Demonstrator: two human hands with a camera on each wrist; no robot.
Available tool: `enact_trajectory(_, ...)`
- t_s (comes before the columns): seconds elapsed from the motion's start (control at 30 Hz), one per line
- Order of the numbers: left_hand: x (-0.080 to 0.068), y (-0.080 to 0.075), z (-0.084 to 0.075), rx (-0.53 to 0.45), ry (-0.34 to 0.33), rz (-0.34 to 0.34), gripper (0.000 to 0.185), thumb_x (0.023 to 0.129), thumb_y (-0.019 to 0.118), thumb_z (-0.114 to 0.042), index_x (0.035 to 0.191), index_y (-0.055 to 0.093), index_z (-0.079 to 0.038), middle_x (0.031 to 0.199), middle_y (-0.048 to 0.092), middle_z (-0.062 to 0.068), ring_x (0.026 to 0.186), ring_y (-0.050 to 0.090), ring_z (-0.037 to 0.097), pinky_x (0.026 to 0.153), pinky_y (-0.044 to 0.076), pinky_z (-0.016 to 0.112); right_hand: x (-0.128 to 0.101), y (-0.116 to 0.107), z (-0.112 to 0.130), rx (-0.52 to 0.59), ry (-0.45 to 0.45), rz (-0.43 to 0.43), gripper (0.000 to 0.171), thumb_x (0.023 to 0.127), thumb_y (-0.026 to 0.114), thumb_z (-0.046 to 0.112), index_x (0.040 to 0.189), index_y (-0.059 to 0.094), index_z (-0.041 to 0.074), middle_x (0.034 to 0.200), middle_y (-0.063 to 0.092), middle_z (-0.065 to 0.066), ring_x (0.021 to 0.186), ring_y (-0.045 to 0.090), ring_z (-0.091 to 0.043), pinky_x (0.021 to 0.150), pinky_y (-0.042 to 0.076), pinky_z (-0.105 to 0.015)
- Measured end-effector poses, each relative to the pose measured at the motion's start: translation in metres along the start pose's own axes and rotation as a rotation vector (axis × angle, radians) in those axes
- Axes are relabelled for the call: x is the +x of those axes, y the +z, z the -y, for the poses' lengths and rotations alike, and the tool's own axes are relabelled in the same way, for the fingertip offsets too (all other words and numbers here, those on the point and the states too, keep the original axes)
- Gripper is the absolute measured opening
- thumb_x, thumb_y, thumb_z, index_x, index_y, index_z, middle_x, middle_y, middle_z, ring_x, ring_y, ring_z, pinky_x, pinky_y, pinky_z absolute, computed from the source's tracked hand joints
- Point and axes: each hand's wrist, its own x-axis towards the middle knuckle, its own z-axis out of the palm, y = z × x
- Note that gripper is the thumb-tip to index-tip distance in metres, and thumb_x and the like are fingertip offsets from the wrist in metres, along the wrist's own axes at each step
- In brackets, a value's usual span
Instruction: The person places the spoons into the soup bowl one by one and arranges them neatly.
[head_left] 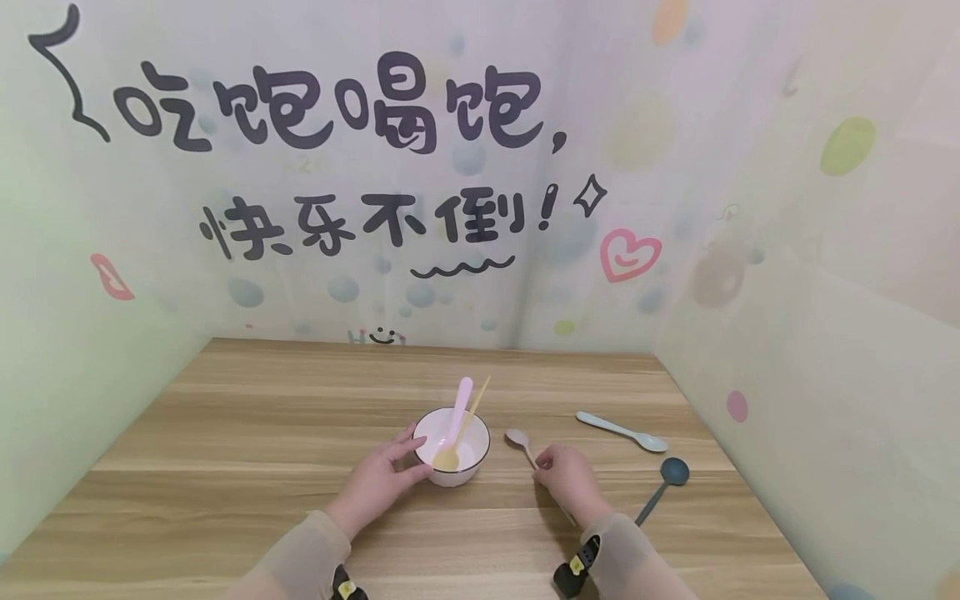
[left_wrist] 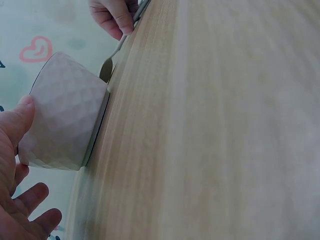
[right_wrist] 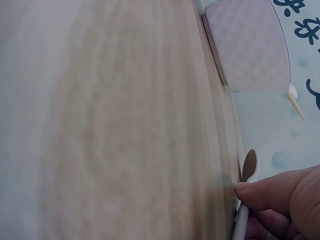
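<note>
The right hand (head_left: 570,479) pinches the beige spoon (head_left: 520,442), its bowl pointing away toward the wall. The left hand (head_left: 382,479) lies relaxed against the white bowl (head_left: 452,450) on the wooden table (head_left: 262,433), walled by pastel panels (head_left: 787,250).

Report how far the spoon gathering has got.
Done: a pink spoon and a yellow spoon stand in the white bowl, which the left hand steadies. In hand: the right hand pinches a beige spoon lying on the table. Left: the light blue spoon and dark blue spoon lie untouched.

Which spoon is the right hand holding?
The beige spoon beside the bowl, pinched by the right hand; the others lie untouched or sit in the bowl.
</note>
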Motion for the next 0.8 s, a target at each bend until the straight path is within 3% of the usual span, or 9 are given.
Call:
enact_trajectory(0.23, 0.0, 0.0, 0.0, -0.002, 0.01, -0.005, 0.056, 0.081, 0.077, -0.037, 0.127, 0.064, -0.008, 0.148, 0.042, 0.01, 0.136, 0.036, 0.034, 0.11, 0.031, 0.051, 0.0, -0.001, 0.001, -0.021, 0.007, 0.01, 0.012, 0.082, 0.072, 0.007, 0.093, 0.071, 0.004, 0.08, 0.064, 0.0, 0.071, 0.056, -0.014, 0.062, 0.049, -0.031)
enact_trajectory(0.6, 0.0, -0.001, -0.002, 0.005, 0.01, -0.004, 0.056, 0.081, 0.076, -0.038, 0.127, 0.064, -0.009, 0.148, 0.042, 0.01, 0.136, 0.037, 0.035, 0.11, 0.03, 0.052, 0.002, -0.009, -0.011, 0.081, 0.039, -0.016, 0.015, 0.084, 0.065, 0.005, 0.098, 0.07, 0.0, 0.086, 0.066, -0.004, 0.077, 0.059, -0.017, 0.067, 0.052, -0.036)
enact_trajectory(0.8, -0.001, -0.001, -0.003, 0.012, 0.019, -0.013, 0.055, 0.081, 0.076, -0.037, 0.126, 0.064, -0.008, 0.148, 0.043, 0.01, 0.135, 0.038, 0.036, 0.11, 0.03, 0.053, 0.001, -0.012, -0.016, 0.082, 0.05, -0.023, 0.015, 0.086, 0.063, 0.006, 0.098, 0.069, -0.001, 0.087, 0.066, -0.006, 0.077, 0.059, -0.018, 0.066, 0.053, -0.036)
